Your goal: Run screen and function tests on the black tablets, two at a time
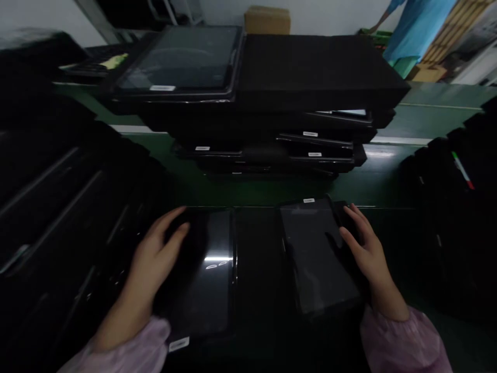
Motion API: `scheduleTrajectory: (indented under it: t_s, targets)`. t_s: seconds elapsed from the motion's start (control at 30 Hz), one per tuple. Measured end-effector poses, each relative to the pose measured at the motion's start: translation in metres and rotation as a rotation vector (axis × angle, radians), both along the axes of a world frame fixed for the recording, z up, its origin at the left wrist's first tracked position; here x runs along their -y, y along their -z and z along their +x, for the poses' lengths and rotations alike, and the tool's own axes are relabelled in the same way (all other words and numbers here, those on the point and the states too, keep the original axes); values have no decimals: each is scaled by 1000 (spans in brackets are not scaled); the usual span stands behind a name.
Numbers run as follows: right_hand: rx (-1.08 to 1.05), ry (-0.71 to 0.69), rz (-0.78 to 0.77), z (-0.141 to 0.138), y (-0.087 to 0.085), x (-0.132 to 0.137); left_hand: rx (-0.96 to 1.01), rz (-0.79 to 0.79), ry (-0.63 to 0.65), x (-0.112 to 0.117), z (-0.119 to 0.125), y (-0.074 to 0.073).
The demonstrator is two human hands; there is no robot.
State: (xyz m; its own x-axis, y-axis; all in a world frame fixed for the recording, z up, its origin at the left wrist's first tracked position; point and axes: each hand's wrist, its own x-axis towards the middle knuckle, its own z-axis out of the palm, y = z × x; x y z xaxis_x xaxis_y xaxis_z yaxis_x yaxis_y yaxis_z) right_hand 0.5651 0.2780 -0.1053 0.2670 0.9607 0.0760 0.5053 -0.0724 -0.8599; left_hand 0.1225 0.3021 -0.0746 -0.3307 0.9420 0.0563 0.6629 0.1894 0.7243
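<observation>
Two dark tablets with black frames lie in front of me, screens up. At the left edge of the left tablet (212,290) is my left hand (155,254). Its thumb reaches over the screen side, its index finger lies near the far corner, and the other fingers are hidden. My right hand (368,251) grips the right edge of the right tablet (316,254), thumb on the near face. That tablet sits slightly turned, with a small white label at its far end. The left one has its label at the near end. The surface beneath both is too dark to make out.
Ahead stands a stack of black foam trays (318,65) holding more tablets, with one tablet (182,57) on top. Dark stacks rise at the left (58,207) and right (438,223), a marker (463,170) on the right one. A person in blue (421,28) stands beyond the green bench (435,111).
</observation>
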Motion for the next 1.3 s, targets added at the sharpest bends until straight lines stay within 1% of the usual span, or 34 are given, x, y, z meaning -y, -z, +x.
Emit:
scheduleTrajectory:
  t_s: [0.03, 0.1, 0.17, 0.23, 0.3, 0.37, 0.43, 0.53, 0.63, 0.7, 0.77, 0.8, 0.87, 0.97, 1.03, 1.1, 1.13, 1.17, 1.2, 1.23, 1.3]
  targets:
    - [-38, -17, 17, 0, -2, 11, 57, -62, -81, 15, -8, -1]
    - [-99, -55, 38, -3, -6, 30, 164, -131, -126, 47, -17, -2]
    - [-187, -90, 24, -7, -10, 44, 214, -142, -179, 73, -15, -3]
    - [-319, -93, -27, -12, -13, 50, 282, -118, -231, 87, -6, -2]
    - [-454, -63, -87, -16, -15, 50, 368, -84, -260, 88, 1, 1]
    - [-530, -30, -115, -23, -18, 48, 421, -62, -245, 83, 4, 9]
    - [-563, -6, -128, -30, -20, 47, 426, -42, -189, 76, 5, 17]
    - [-561, 43, -129, -42, -22, 48, 393, -2, -71, 72, 8, 28]
    - [-516, 106, -120, -49, -18, 48, 322, -5, 36, 72, 12, 31]
    - [-494, 117, -86, -47, -15, 48, 292, -13, 82, 68, 12, 31]
    - [-422, 95, -20, -43, -13, 47, 314, -14, 118, 62, 8, 31]
    - [-347, 71, 15, -40, -14, 47, 351, -16, 134, 58, 5, 32]
    - [-75, -29, 107, -39, -17, 46, 462, -11, 152, 51, -1, 32]
    - [400, -283, 300, -57, -28, 41, 603, 60, 130, 47, -8, 34]
    - [575, -446, 381, -78, -34, 36, 582, 122, 76, 50, -10, 34]
    - [628, -559, 389, -96, -37, 31, 451, 140, 14, 59, -14, 32]
    - [637, -590, 387, -101, -37, 28, 365, 125, -7, 64, -17, 31]
    - [643, -592, 390, -100, -37, 26, 282, 102, -15, 69, -20, 30]
    - [647, -564, 394, -95, -35, 26, 217, 72, -8, 74, -23, 29]
    - [651, -506, 402, -84, -33, 26, 172, 46, 9, 78, -26, 29]
    - [649, -328, 390, -54, -25, 32, 109, 3, 59, 84, -28, 30]
